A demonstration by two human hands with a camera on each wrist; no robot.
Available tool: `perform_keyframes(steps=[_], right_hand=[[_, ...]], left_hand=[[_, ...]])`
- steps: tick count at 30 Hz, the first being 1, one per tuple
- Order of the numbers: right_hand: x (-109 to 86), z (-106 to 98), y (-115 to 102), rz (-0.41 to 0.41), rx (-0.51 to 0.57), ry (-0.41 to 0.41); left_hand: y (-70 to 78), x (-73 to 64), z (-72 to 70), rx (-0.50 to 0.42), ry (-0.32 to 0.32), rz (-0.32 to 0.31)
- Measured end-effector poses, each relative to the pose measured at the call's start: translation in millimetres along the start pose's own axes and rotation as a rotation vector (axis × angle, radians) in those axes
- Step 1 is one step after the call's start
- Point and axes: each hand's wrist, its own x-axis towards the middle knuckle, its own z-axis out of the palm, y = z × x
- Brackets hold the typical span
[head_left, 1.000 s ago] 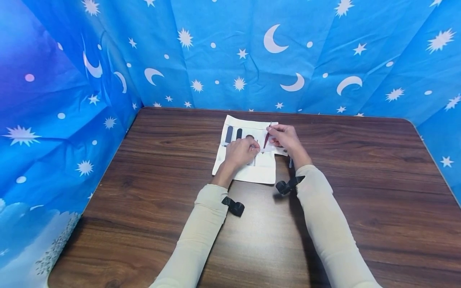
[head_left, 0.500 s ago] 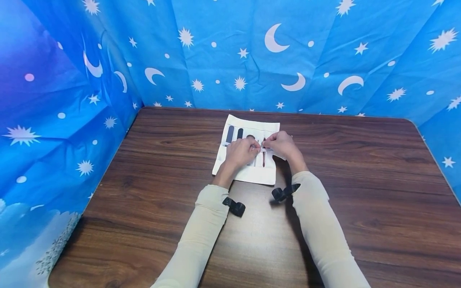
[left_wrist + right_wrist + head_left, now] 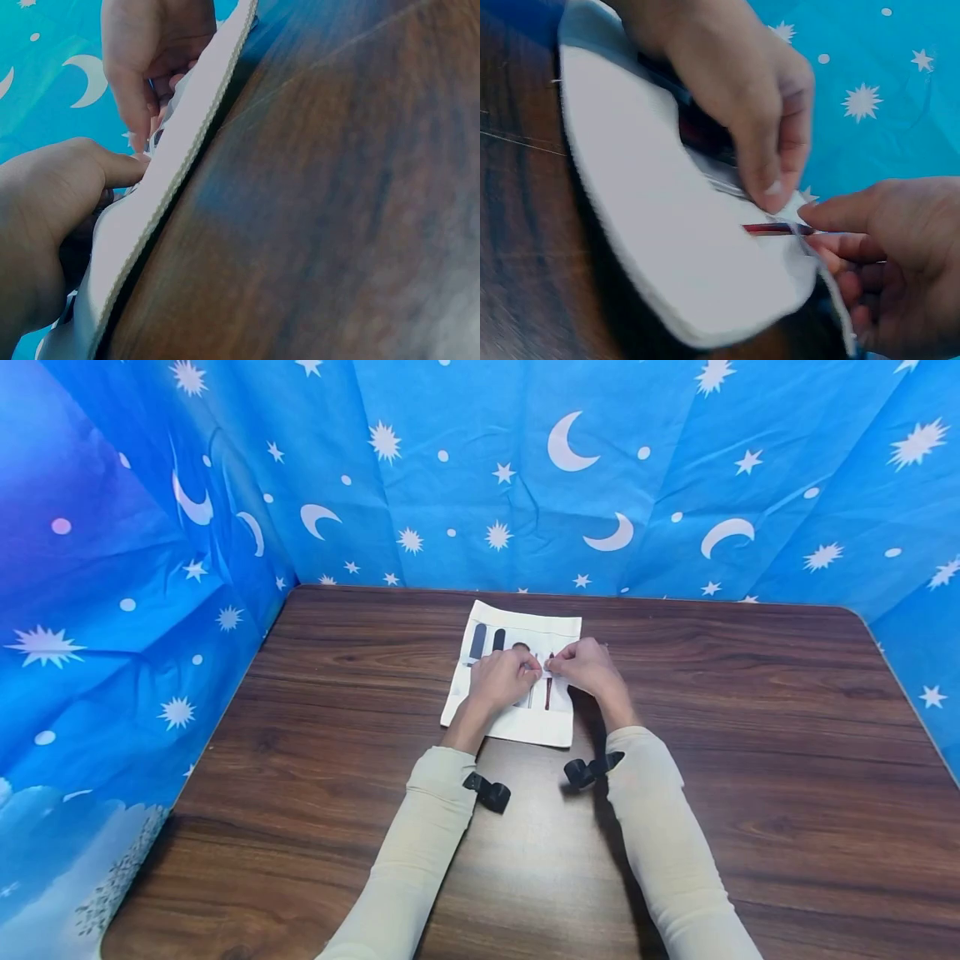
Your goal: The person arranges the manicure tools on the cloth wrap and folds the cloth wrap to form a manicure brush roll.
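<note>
A white fabric tool case [image 3: 525, 727] lies unfolded on the table, with slim tools held under a band across it. My left hand [image 3: 498, 678] rests over its middle, thumb and fingertips pinching the thin pale band [image 3: 804, 244]. Close to its right, my right hand [image 3: 591, 664] pinches the upper end of a slim dark red tool [image 3: 548, 693]. This tool passes under the band, its lower part lying on the white fabric; its exact kind is unclear. In the right wrist view both hands' fingertips nearly meet beside the red shaft [image 3: 769, 228].
Two dark flat files [image 3: 478, 642] stand in the case's left side. A round dark-topped tool [image 3: 521, 647] is partly covered by my left hand. The brown wooden table [image 3: 750, 735] extends around the case, with a blue star-patterned cloth [image 3: 450, 468] behind it.
My right hand has moved down and slightly left, sliding the red tool under the band, so its lower end now shows below. My left hand has stayed in place.
</note>
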Motion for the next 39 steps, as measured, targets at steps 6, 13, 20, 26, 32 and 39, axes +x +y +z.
perform_keyframes(steps=[6, 13, 20, 26, 32, 39], right_hand=[[-3.3, -18, 15, -0.041, 0.075, 0.009], [-9.2, -44, 35, -0.013, 0.064, 0.137], [-11.6, -53, 35, 0.072, -0.141, 0.048], [-8.0, -56, 26, 0.129, -0.192, 0.032], [-6.2, -55, 22, 0.151, -0.233, 0.043], [-2.7, -55, 32, 0.146, -0.235, 0.072]], left_hand=[[-2.9, -4.4, 3.6, 0.005, -0.002, 0.010], [-1.8, -3.1, 1.7, 0.009, 0.058, -0.006], [-0.2, -1.9, 2.4, 0.019, 0.050, -0.048], [2.4, -1.4, 3.3, 0.004, 0.065, -0.051], [2.9, -1.3, 5.8, 0.010, 0.071, -0.043], [4.1, -1.3, 7.0, 0.015, 0.083, -0.031]])
